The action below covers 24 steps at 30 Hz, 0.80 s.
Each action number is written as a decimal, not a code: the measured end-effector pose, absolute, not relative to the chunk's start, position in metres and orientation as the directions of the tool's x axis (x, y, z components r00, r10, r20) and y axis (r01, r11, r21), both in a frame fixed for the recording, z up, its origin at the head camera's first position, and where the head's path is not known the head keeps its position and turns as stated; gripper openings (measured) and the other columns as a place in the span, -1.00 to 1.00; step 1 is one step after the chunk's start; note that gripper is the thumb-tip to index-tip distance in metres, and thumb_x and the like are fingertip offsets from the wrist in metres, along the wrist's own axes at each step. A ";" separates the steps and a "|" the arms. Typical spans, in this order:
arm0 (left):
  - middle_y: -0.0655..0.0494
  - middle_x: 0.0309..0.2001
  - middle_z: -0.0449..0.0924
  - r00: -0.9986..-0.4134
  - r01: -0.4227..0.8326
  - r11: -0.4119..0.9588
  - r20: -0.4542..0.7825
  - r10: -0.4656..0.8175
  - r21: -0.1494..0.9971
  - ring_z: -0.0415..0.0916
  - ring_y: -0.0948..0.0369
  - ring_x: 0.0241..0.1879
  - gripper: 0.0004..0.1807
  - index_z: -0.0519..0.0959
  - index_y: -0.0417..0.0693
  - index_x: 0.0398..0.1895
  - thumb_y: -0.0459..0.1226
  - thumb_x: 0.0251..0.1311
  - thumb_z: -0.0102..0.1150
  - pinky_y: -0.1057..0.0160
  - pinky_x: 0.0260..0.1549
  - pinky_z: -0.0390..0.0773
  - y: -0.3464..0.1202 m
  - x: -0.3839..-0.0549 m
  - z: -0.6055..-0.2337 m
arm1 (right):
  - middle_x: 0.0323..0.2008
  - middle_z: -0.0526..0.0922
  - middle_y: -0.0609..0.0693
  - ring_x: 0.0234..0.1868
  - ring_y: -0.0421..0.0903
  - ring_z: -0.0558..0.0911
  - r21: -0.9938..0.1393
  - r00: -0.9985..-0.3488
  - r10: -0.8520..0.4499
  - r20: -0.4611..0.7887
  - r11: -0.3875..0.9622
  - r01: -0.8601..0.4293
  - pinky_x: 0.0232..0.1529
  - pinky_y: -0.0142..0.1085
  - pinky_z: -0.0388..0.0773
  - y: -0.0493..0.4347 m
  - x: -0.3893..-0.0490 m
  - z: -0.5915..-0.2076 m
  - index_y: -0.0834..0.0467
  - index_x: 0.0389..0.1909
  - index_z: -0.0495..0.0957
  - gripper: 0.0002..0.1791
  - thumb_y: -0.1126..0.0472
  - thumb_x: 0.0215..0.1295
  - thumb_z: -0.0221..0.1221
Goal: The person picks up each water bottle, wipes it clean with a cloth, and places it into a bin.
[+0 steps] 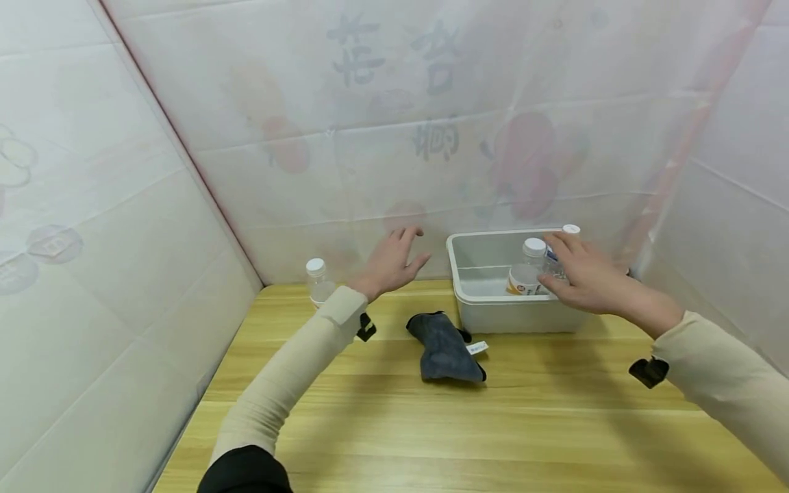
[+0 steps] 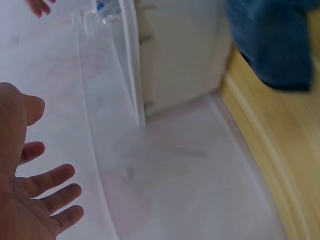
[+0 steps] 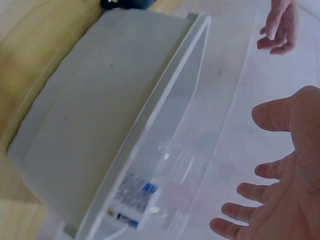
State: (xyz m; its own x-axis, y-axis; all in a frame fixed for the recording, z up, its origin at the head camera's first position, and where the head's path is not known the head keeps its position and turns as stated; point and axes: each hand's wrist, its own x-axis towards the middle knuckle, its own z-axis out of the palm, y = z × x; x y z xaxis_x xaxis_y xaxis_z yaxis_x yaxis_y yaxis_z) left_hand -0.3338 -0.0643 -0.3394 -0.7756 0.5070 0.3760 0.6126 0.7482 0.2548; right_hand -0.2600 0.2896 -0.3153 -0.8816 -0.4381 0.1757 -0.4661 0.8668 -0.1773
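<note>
My right hand (image 1: 582, 277) hovers at the right end of a white plastic bin (image 1: 518, 316), fingers spread and holding nothing. Two clear bottles with white caps stand in the bin: the nearer bottle (image 1: 524, 274) has an orange-and-white label, and the farther bottle (image 1: 570, 230) is partly hidden behind the hand. In the right wrist view a bottle label (image 3: 132, 197) shows inside the rim. My left hand (image 1: 391, 263) is raised left of the bin, fingers loosely extended with nothing in them. Below and between the hands lies a dark blue-grey cloth item (image 1: 445, 349) with a white tag.
Another clear bottle (image 1: 318, 277) with a white cap stands at the back left, partly behind the left forearm. The wooden table (image 1: 394, 438) meets a pale printed sheet wall (image 1: 370, 171) at the back, with more sheeting on both sides.
</note>
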 end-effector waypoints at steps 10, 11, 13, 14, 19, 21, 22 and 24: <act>-0.19 0.33 0.41 -0.843 0.517 0.798 0.345 0.412 0.309 0.32 -0.12 0.36 -0.47 0.28 -0.17 0.40 -0.07 0.54 -0.02 -0.12 0.34 0.40 -0.128 -0.324 -0.335 | 0.49 0.11 0.44 0.37 0.51 0.25 -0.154 -0.819 -0.533 0.213 0.810 -0.566 0.25 0.40 0.31 0.254 -0.258 -0.314 0.34 0.57 -0.02 -0.18 0.12 0.49 0.14; -0.19 0.33 0.41 -0.846 0.508 0.808 0.346 0.405 0.297 0.32 -0.11 0.36 -0.47 0.28 -0.16 0.40 -0.05 0.54 -0.03 -0.12 0.34 0.40 -0.134 -0.324 -0.334 | 0.48 0.13 0.42 0.36 0.50 0.27 -0.151 -0.812 -0.542 0.218 0.803 -0.577 0.24 0.38 0.33 0.251 -0.258 -0.315 0.34 0.56 0.00 -0.19 0.12 0.48 0.14; -0.18 0.32 0.43 -0.852 0.492 0.825 0.348 0.391 0.277 0.33 -0.12 0.36 -0.47 0.29 -0.16 0.40 -0.04 0.55 -0.04 -0.12 0.36 0.39 -0.146 -0.322 -0.333 | 0.48 0.14 0.41 0.35 0.48 0.31 -0.149 -0.798 -0.560 0.224 0.789 -0.596 0.22 0.36 0.37 0.244 -0.257 -0.316 0.33 0.56 0.01 -0.20 0.14 0.48 0.15; -0.18 0.32 0.43 -0.855 0.484 0.833 0.346 0.386 0.268 0.33 -0.12 0.36 -0.47 0.30 -0.16 0.39 -0.03 0.55 -0.05 -0.12 0.36 0.39 -0.152 -0.322 -0.334 | 0.47 0.16 0.41 0.34 0.47 0.33 -0.144 -0.789 -0.570 0.231 0.782 -0.607 0.20 0.34 0.40 0.239 -0.257 -0.317 0.32 0.56 0.03 -0.21 0.14 0.47 0.15; -0.24 0.30 0.43 -0.865 0.462 0.839 0.354 0.356 0.287 0.32 -0.17 0.36 -0.49 0.31 -0.22 0.36 -0.08 0.54 -0.02 -0.17 0.36 0.35 -0.180 -0.313 -0.337 | 0.47 0.20 0.39 0.35 0.43 0.38 -0.117 -0.752 -0.613 0.242 0.751 -0.650 0.16 0.29 0.49 0.216 -0.251 -0.321 0.29 0.56 0.06 -0.22 0.15 0.46 0.17; -0.26 0.29 0.44 -0.869 0.450 0.844 0.363 0.337 0.293 0.33 -0.20 0.35 -0.50 0.33 -0.25 0.35 -0.11 0.53 0.02 -0.20 0.34 0.36 -0.190 -0.309 -0.339 | 0.47 0.21 0.37 0.36 0.39 0.39 -0.110 -0.740 -0.628 0.240 0.740 -0.664 0.11 0.22 0.55 0.207 -0.250 -0.323 0.26 0.56 0.07 -0.23 0.13 0.46 0.17; -0.27 0.28 0.44 -0.871 0.442 0.847 0.366 0.327 0.296 0.34 -0.21 0.34 -0.50 0.33 -0.26 0.34 -0.12 0.52 0.03 -0.20 0.34 0.36 -0.195 -0.307 -0.340 | 0.48 0.21 0.36 0.37 0.38 0.39 -0.104 -0.735 -0.635 0.240 0.736 -0.669 0.08 0.20 0.57 0.203 -0.249 -0.323 0.25 0.56 0.07 -0.23 0.13 0.46 0.17; -0.29 0.27 0.45 -0.879 0.424 0.854 0.367 0.306 0.303 0.35 -0.22 0.32 -0.50 0.34 -0.28 0.33 -0.13 0.51 0.04 -0.21 0.32 0.37 -0.204 -0.304 -0.343 | 0.47 0.22 0.35 0.35 0.37 0.42 -0.096 -0.723 -0.647 0.243 0.726 -0.681 0.03 0.16 0.61 0.196 -0.247 -0.326 0.23 0.56 0.08 -0.22 0.12 0.45 0.18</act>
